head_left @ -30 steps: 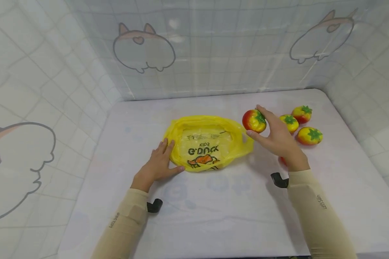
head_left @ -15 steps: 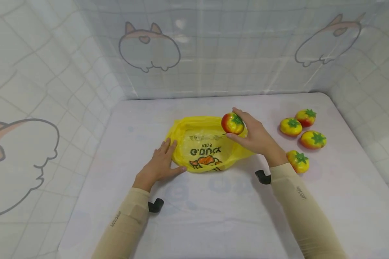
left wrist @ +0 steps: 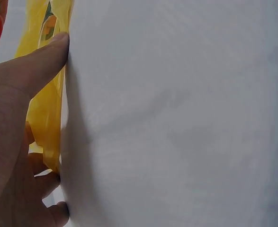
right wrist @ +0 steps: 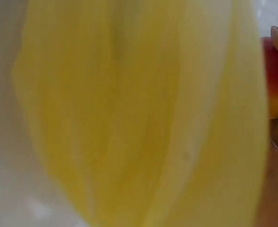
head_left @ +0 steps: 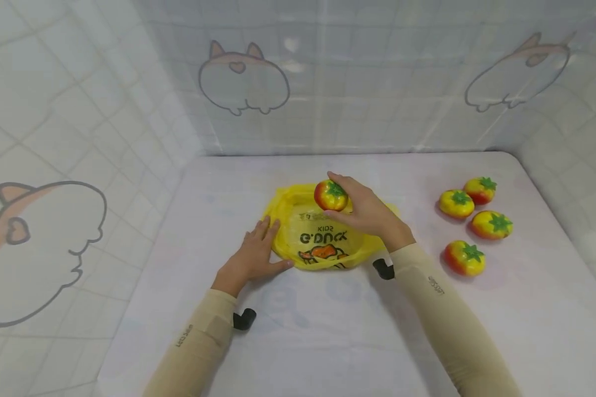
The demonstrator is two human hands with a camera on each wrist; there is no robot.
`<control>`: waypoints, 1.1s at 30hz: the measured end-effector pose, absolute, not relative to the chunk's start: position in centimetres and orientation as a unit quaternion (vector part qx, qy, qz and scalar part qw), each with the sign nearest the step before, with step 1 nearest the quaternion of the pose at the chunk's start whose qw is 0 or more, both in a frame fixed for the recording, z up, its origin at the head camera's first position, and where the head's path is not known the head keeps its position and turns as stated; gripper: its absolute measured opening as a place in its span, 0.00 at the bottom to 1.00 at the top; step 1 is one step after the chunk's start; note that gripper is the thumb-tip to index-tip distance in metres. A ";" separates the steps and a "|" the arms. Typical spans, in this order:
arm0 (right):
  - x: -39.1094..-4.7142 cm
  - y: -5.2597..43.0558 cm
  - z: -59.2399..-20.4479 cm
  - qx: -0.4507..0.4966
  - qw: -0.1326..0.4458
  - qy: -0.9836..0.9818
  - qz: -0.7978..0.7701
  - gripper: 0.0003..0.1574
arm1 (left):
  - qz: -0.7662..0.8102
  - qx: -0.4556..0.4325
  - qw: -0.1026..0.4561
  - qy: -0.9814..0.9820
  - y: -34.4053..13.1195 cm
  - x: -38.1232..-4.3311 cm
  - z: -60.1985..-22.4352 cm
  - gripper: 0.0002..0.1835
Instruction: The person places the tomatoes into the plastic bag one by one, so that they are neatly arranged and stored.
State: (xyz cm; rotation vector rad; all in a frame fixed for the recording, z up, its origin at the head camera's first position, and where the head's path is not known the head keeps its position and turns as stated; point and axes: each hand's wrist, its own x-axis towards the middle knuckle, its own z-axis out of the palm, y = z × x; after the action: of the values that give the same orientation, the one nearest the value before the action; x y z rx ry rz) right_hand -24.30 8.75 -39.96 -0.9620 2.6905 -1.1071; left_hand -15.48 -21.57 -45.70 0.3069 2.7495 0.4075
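A yellow plastic bag (head_left: 367, 243) with duck-brand lettering lies with its mouth spread wide in the middle of the table. My left hand (head_left: 254, 255) rests at its left edge, fingers and thumb spread; the left wrist view has the thumb (left wrist: 39, 64) against the bag's side. Over the far part of the bag's mouth, my right hand (head_left: 362, 210) holds a red-and-yellow fruit (head_left: 330, 195) with a green leafy top, between thumb and fingers. In the right wrist view the bag's side fills most of the picture, with the fruit (right wrist: 275, 78) at the right edge.
Several similar fruits lie at the right of the table, the nearest fruit (head_left: 464, 258) standing apart from the others. The white-covered table (head_left: 318, 336) meets a tiled, dog-patterned curtain (head_left: 352, 82) at the back and sides.
My right hand has carried the fruit leftwards from the right side to above the bag. My left hand has stayed at the bag's left edge. The view has shifted slightly.
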 end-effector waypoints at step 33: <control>-25.9 1.3 -43.3 -0.392 0.102 0.901 -0.155 0.55 | 0.139 0.104 0.168 0.970 -21.6 -15.3 -45.6 0.62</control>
State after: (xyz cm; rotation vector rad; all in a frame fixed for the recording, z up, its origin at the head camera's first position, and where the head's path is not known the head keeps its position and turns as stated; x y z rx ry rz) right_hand -25.94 1.32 -43.31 -1.1563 2.6606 -0.4579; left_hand -15.32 -21.58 -45.58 0.2946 2.7603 0.3955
